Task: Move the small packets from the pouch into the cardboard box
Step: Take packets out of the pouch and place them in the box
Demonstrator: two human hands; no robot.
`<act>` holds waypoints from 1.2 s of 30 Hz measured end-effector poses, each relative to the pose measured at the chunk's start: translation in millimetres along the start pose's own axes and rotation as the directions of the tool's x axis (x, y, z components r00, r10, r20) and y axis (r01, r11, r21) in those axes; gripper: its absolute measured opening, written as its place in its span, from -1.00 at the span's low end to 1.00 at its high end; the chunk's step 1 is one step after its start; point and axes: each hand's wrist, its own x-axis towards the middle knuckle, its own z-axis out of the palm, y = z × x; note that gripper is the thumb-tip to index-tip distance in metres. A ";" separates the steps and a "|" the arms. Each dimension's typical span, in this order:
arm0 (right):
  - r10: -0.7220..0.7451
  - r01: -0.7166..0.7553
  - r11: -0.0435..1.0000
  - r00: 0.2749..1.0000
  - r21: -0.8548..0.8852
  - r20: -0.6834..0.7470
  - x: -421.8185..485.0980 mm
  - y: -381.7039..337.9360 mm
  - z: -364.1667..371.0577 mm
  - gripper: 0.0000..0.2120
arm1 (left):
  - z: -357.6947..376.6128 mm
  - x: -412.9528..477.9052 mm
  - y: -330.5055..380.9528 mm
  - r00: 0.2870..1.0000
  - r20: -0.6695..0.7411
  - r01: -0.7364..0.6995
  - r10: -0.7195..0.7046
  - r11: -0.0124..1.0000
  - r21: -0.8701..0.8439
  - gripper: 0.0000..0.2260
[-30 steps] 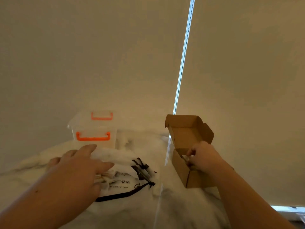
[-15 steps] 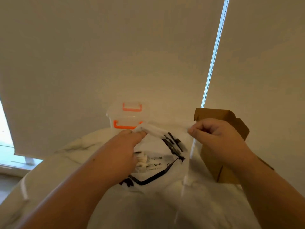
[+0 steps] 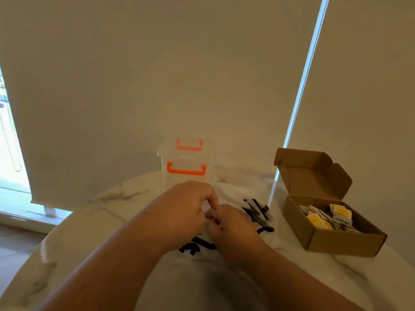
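Left hand (image 3: 186,209) and right hand (image 3: 233,225) curled on the pouch (image 3: 234,194) (knuckles touching)

Left hand (image 3: 186,212), right hand (image 3: 233,225) touching, both pinch pouch (image 3: 233,194); packets (image 3: 325,217) lie in open cardboard box (image 3: 336,241) at right.

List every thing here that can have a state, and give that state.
cardboard box: open, lid flap up, partly filled with small packets.
pouch: lying on the marble table, both hands at it.
left hand: pinches the pouch's edge.
right hand: fingers curled at the pouch; its hold is hidden.
clear plastic container: lid on.
roller blind: lowered.
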 end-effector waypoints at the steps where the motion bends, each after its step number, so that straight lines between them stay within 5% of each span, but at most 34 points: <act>1: 0.011 -0.011 1.000 1.000 0.010 0.030 1.5 0.2 7.5 -0.80 | -1.1 1.0 0.0 1.000 0.020 0.020 -0.020 0.999 0.032 -0.69; 5: 0.026 -0.029 0.999 0.996 0.037 0.085 3.2 4.5 22.9 -0.73 | 0.9 4.7 -6.8 0.998 0.025 0.055 -0.062 0.978 0.202 -0.66; 10: -0.078 0.080 0.996 0.996 -0.035 0.036 -2.8 2.3 23.4 -0.74 | 5.2 2.3 -11.3 0.990 0.042 0.126 -0.132 0.985 0.117 -0.49; 15: -0.070 0.070 0.987 0.998 0.147 -0.005 -5.9 1.5 21.0 -0.89 | 3.2 1.2 -11.0 0.995 -0.020 0.100 -0.099 0.993 0.062 -0.51; 26: 0.144 -0.100 0.816 0.989 0.569 -0.033 -17.3 5.3 9.4 -0.86 | 2.4 4.0 -11.1 0.993 -0.106 0.046 -0.048 0.999 -0.025 -0.51; 36: 0.111 0.131 0.715 0.948 0.687 -0.297 -37.6 -1.3 -61.0 -0.84 | 2.8 9.9 -20.1 0.980 -0.197 0.015 -0.031 0.997 -0.082 -0.58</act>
